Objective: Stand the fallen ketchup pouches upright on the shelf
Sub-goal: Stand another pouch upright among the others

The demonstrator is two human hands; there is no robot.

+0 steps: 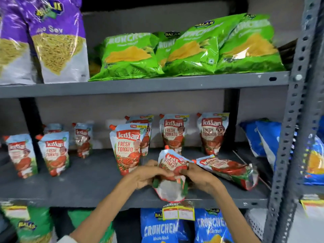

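A ketchup pouch (171, 174) sits at the front of the middle shelf (78, 183), gripped from both sides: the left hand (149, 174) clasps its left edge and the right hand (199, 178) clasps its right edge, fingers curled over the crumpled middle. Its red spout points up and away, its pale base bulges toward the shelf's front lip, so it is tilted rather than fully upright. Just to its right a second fallen pouch (229, 170) lies on its side, spout toward the held one, base toward the right post (287, 137).

Behind them stand upright pouches: one front-centre (127, 148) with another partly hidden behind it (143, 121), two further right near the back (173, 132) (213, 132), and about four at the left (22, 155) (54, 153) (82, 139) (52, 128), the rearmost mostly hidden. That makes roughly ten pouches in all, two of them not standing.

On the upper shelf (140, 84) are two purple sev bags (59, 41) and about four green crisp bags (189, 48). Blue bags (263, 137) lean at the right end of the middle shelf. Below, two blue crisp bags (161, 227) and green bags (29, 223) show, with a yellow price tag (178, 213) on the shelf lip.
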